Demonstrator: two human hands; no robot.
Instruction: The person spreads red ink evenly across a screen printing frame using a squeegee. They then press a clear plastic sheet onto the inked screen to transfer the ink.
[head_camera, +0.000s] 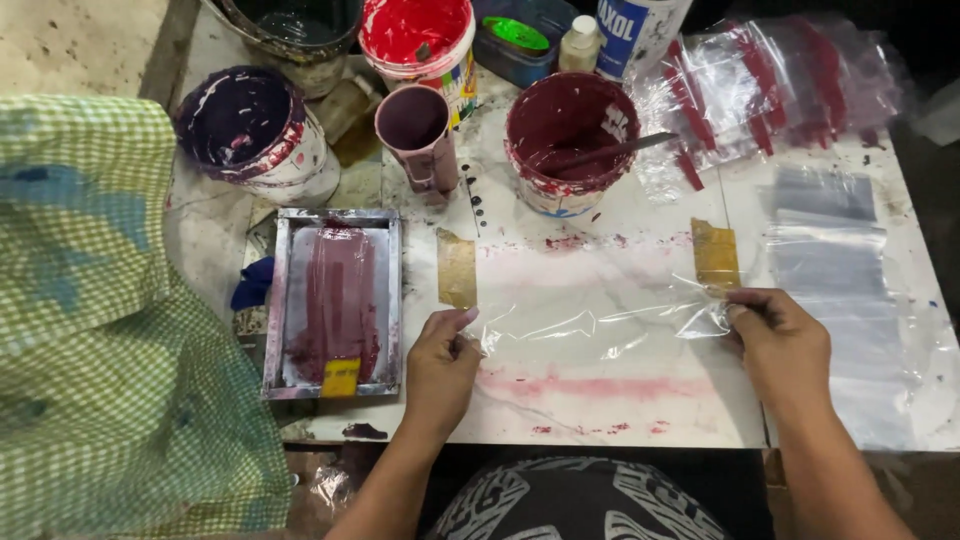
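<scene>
Now keep the clear plastic bag flat between both tape strips; left hand presses at nine o'clock, right hand pinches its three o'clock edge.

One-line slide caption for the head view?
Left hand and right hand flatten a clear plastic bag on a paint-stained table, beside a maroon-inked screen frame.

We see a maroon-inked printing screen, several paint buckets, and a green checked cloth.
</scene>
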